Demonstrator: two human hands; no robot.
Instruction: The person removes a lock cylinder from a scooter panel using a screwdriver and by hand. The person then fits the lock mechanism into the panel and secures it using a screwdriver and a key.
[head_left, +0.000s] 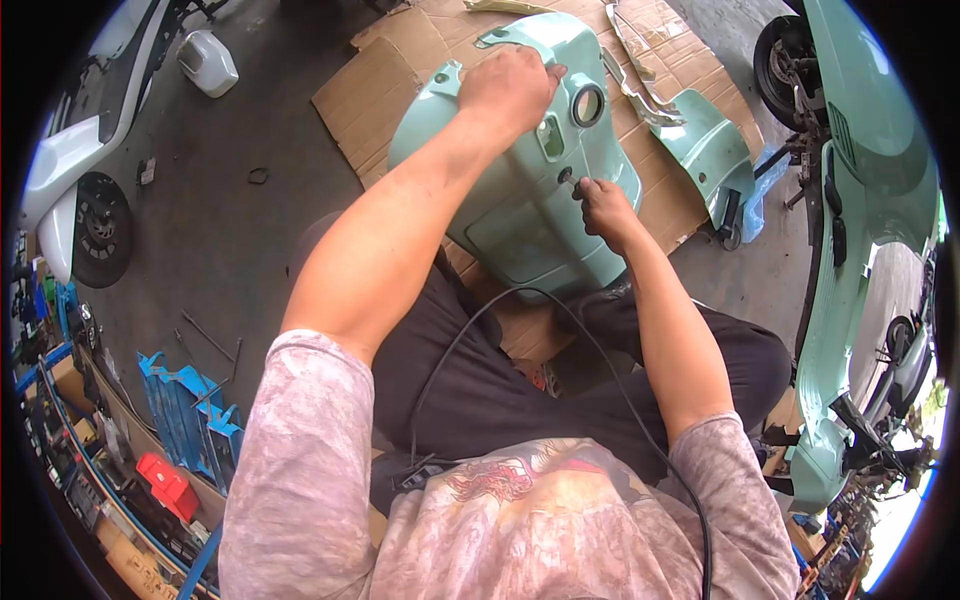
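Observation:
A mint-green scooter body panel (500, 190) stands propped in front of my crossed legs. My left hand (507, 88) is closed over its upper part, knuckles up, with the fingertips partly hidden. Low on the panel's right side, my right hand (606, 212) pinches something small and thin at a dark round hole (566, 175). The pinched piece is too small to name. Above that hole are a rectangular opening (551, 138) and a round, dark-rimmed opening (587, 104).
Flattened cardboard (370, 95) lies under the panel. Another green panel (705, 150) and pale trim strips (630, 65) rest to the right. A green scooter (835, 250) stands at right, a white one (75, 165) at left. Blue metal pieces (180, 400) and a red bin (168, 485) are lower left.

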